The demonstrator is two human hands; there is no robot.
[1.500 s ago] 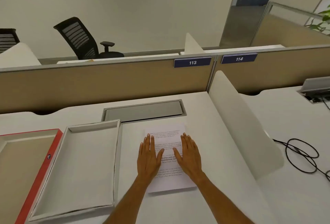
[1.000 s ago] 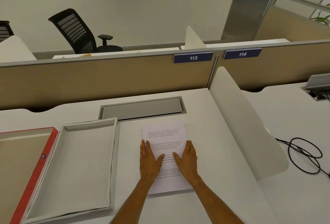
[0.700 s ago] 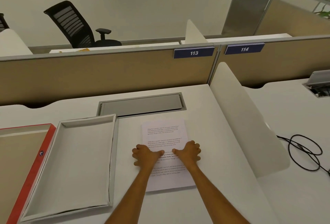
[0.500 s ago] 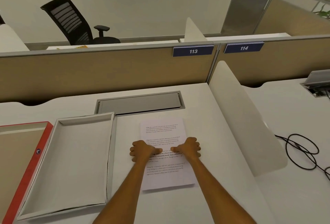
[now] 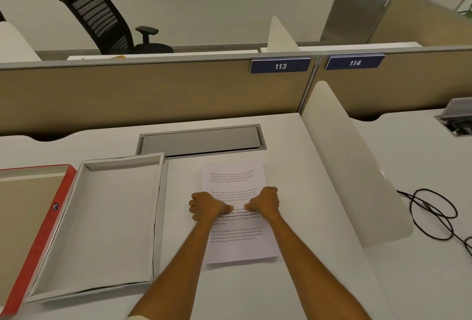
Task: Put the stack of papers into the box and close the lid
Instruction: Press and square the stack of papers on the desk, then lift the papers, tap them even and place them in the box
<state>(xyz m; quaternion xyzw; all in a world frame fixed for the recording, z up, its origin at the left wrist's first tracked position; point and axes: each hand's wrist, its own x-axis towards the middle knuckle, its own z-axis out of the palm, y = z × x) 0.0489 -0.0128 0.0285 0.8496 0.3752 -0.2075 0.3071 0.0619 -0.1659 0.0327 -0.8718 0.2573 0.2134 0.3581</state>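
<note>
White papers (image 5: 233, 179) — left hand (image 5: 206, 206), right hand (image 5: 265, 202) gripping the edges.

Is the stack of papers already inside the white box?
No, the stack of papers lies on the desk to the right of the open white box, under both hands.

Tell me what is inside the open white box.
The white box shows only its bare white floor and walls; no papers are inside. The stack of papers lies on the desk to its right, under both hands. Nothing covers the box interior.
</note>
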